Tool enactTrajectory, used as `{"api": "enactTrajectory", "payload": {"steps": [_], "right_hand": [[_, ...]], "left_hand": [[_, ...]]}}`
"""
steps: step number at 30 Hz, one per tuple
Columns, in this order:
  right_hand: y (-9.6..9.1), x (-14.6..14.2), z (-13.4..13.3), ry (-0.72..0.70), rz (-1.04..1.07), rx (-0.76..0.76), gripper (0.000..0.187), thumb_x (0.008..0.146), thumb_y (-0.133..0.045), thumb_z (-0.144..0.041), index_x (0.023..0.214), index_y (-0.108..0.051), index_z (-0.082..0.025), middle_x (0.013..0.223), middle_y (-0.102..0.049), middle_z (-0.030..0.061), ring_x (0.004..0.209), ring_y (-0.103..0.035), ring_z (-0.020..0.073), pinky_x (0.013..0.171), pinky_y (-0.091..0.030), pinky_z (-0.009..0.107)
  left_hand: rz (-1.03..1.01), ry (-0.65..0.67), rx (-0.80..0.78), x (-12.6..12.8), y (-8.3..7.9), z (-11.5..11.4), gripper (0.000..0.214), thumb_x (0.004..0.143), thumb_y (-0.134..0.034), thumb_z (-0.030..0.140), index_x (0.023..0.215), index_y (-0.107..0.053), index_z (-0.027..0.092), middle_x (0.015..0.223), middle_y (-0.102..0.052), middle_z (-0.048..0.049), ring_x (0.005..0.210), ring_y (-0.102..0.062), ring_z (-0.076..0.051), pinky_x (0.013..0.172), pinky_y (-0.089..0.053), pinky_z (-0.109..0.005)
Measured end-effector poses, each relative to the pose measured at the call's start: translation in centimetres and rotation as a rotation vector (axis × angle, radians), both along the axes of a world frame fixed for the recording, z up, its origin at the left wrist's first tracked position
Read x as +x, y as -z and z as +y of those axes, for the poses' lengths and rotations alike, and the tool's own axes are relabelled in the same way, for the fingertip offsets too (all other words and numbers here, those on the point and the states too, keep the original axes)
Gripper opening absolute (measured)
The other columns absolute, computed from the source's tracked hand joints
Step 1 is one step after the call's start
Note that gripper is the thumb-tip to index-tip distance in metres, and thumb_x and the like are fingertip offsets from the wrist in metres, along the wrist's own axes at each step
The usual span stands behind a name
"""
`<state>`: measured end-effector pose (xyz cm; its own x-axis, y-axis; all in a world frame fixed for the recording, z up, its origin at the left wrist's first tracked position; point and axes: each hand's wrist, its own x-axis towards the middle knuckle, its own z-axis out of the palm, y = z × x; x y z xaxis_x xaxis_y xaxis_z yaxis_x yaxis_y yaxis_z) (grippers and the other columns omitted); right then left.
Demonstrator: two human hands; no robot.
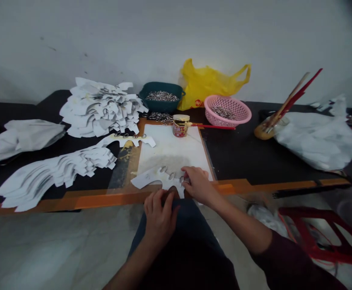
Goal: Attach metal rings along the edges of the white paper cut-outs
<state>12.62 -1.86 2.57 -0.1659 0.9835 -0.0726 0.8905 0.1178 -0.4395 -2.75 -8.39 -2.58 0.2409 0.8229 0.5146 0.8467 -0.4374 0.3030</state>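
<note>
On a white sheet (176, 149) in front of me lies a curved white cut-out piece (156, 176) with short tabs and several metal rings along its upper edge. My right hand (198, 183) is closed at the piece's right end, with thumb and forefinger pinched on a metal ring (182, 179). At the piece's lower edge, by the table's front edge, my left hand (160, 213) has its fingers curled together. What lies under those fingertips is hidden. Farther back on the sheet stands a small open glue tin (180, 128), and a red-handled brush (215, 126) lies across beside it.
Stacked white cut-outs (57, 169) and a larger pile (100, 108) lie left. A green basket (160, 100) and pink basket (228, 110) hold metal rings, near a yellow bag (212, 82). Right are a brush jar (269, 129) and white plastic bag (321, 139); below, a red stool (323, 233).
</note>
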Motion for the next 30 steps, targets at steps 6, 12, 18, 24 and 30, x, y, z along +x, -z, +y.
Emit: {"api": "enactTrajectory", "payload": {"steps": [6,12,18,24,30], "right_hand": [[-0.2,0.0,0.1,-0.043,0.035,-0.046,0.016,0.07,-0.053,-0.012,0.085,-0.055,-0.018,0.087,-0.057,0.0041,0.087,-0.047,0.0188,0.074,-0.031,0.03],[-0.6,0.2,-0.5,-0.057,0.571,-0.107,0.02,0.072,-0.05,-0.012,0.089,-0.046,-0.021,0.072,-0.052,-0.0032,0.064,-0.049,0.0105,0.06,-0.037,0.023],[-2.4,-0.4,-1.6,-0.077,0.898,-0.137,0.027,0.07,-0.056,-0.015,0.095,-0.047,-0.021,0.076,-0.051,-0.0024,0.066,-0.051,0.0094,0.06,-0.041,0.022],[-2.6,-0.2,-2.5,-0.064,0.941,-0.234,0.034,0.073,-0.055,-0.018,0.105,-0.045,-0.022,0.076,-0.049,-0.0026,0.064,-0.05,0.0085,0.055,-0.04,0.021],[-1.9,0.4,-2.5,-0.002,0.811,-0.24,0.033,0.071,-0.055,-0.015,0.104,-0.05,-0.02,0.064,-0.047,-0.0057,0.056,-0.044,0.0072,0.052,-0.036,0.02]], "left_hand": [[-0.02,-0.015,-0.056,0.1,0.1,-0.4,0.033,0.076,-0.057,0.023,0.108,-0.058,0.016,0.108,-0.051,-0.0149,0.104,-0.044,-0.03,0.089,-0.036,-0.049],[-0.333,0.001,-0.185,-0.5,-0.8,-0.7,0.033,0.075,-0.058,0.022,0.108,-0.057,0.019,0.109,-0.051,-0.012,0.106,-0.044,-0.026,0.093,-0.034,-0.047],[-1.391,-0.022,-0.814,0.8,-3.4,0.0,0.026,0.074,-0.06,0.033,0.095,-0.059,0.018,0.093,-0.062,-0.0054,0.082,-0.058,-0.016,0.076,-0.046,-0.031],[-1.56,-0.046,-0.873,1.8,-3.9,1.8,0.02,0.064,-0.07,0.029,0.071,-0.061,0.013,0.067,-0.063,-0.0006,0.059,-0.055,-0.009,0.057,-0.043,-0.02],[-1.533,-0.031,-0.889,2.0,-3.3,1.9,0.018,0.067,-0.067,0.028,0.067,-0.055,0.014,0.062,-0.06,0.0026,0.054,-0.053,-0.007,0.055,-0.043,-0.019]]}}
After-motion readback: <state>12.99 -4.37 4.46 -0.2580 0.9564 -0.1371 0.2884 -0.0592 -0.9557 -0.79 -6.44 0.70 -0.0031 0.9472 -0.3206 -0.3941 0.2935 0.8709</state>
